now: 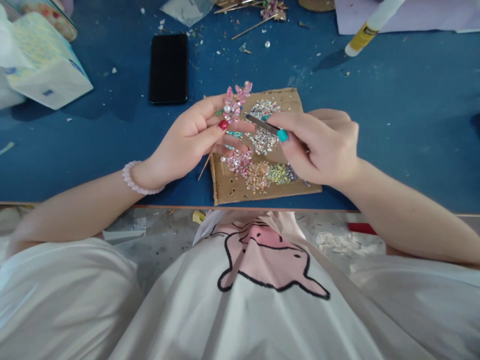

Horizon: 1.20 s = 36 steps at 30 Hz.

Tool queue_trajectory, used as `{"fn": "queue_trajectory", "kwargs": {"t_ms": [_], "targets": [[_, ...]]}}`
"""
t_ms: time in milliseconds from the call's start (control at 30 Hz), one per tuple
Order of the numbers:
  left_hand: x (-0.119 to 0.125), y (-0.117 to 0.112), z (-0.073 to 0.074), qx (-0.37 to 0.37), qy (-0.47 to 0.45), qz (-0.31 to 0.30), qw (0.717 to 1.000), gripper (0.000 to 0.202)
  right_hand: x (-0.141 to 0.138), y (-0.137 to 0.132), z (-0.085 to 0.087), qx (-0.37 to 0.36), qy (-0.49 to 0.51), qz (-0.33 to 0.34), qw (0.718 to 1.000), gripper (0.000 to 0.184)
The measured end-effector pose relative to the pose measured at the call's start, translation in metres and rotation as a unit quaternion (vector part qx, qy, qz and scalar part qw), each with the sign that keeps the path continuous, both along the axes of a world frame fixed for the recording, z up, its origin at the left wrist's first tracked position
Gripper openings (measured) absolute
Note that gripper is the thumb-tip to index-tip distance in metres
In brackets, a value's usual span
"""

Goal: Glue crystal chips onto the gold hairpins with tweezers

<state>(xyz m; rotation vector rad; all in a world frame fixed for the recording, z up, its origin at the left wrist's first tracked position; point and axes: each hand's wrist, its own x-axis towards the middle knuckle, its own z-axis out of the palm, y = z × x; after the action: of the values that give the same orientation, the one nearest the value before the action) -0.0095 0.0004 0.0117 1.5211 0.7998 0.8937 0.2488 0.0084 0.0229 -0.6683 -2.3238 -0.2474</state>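
A pink beaded flower ornament [234,102] stands upright, pinched at the fingertips of the left hand [187,145]. Slim metal tweezers [262,123] slant from the right hand [322,147], tips just beside it.

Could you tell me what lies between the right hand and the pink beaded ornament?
In the head view, metal tweezers held by the right hand reach toward the ornament, above rhinestone piles on cardboard.
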Motion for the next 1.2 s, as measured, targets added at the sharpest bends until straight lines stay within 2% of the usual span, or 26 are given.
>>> {"fn": "queue_trajectory", "kwargs": {"t_ms": [200, 300, 433, 600, 700, 833, 933, 1033, 1100, 1200], "targets": [[0.0015, -0.0007, -0.0022, 0.001, 0.009, 0.008, 1.0, 0.053, 0.0015, -0.0024, 0.0008, -0.043, 0.008, -0.021, 0.999, 0.04], [0.0021, -0.002, -0.0024, -0.008, -0.001, 0.007, 1.0, 0.054, 0.0012, -0.0032, 0.0009, -0.054, 0.025, -0.028, 0.998, 0.036], [0.0027, -0.0029, 0.0001, 0.002, 0.005, -0.001, 1.0, 0.046, -0.0008, -0.0045, 0.0007, -0.07, 0.066, -0.006, 0.995, 0.024], [0.0039, -0.0028, 0.0021, -0.008, 0.002, -0.003, 1.0, 0.038, -0.0016, -0.0068, 0.0022, -0.125, 0.061, -0.02, 0.99, 0.027], [0.0045, -0.0036, 0.0019, -0.015, -0.008, 0.001, 1.0, 0.035, -0.0002, -0.0076, 0.0025, -0.146, 0.062, -0.016, 0.987, 0.023], [0.0057, -0.005, 0.0032, -0.016, -0.005, 0.006, 1.0, 0.033, 0.0017, -0.009, 0.0015, -0.153, 0.047, -0.037, 0.986, 0.015], [0.0065, -0.0054, 0.0043, -0.012, -0.006, 0.003, 1.0, 0.034, 0.0014, -0.0098, 0.0026, -0.136, 0.051, -0.046, 0.988, 0.02], [0.0066, -0.0056, 0.0043, -0.023, -0.019, 0.003, 1.0, 0.034, -0.0001, -0.0088, 0.0053, -0.143, 0.059, -0.019, 0.988, 0.024], [0.0063, -0.0059, 0.0042, -0.037, -0.026, 0.001, 0.999, 0.033, -0.0011, -0.007, 0.006, -0.164, 0.078, 0.003, 0.983, 0.02], [0.0055, -0.0061, 0.0044, -0.052, -0.031, -0.013, 0.998, 0.03, -0.0023, -0.0034, 0.0032, -0.228, 0.14, 0.053, 0.962, 0.012]]}}
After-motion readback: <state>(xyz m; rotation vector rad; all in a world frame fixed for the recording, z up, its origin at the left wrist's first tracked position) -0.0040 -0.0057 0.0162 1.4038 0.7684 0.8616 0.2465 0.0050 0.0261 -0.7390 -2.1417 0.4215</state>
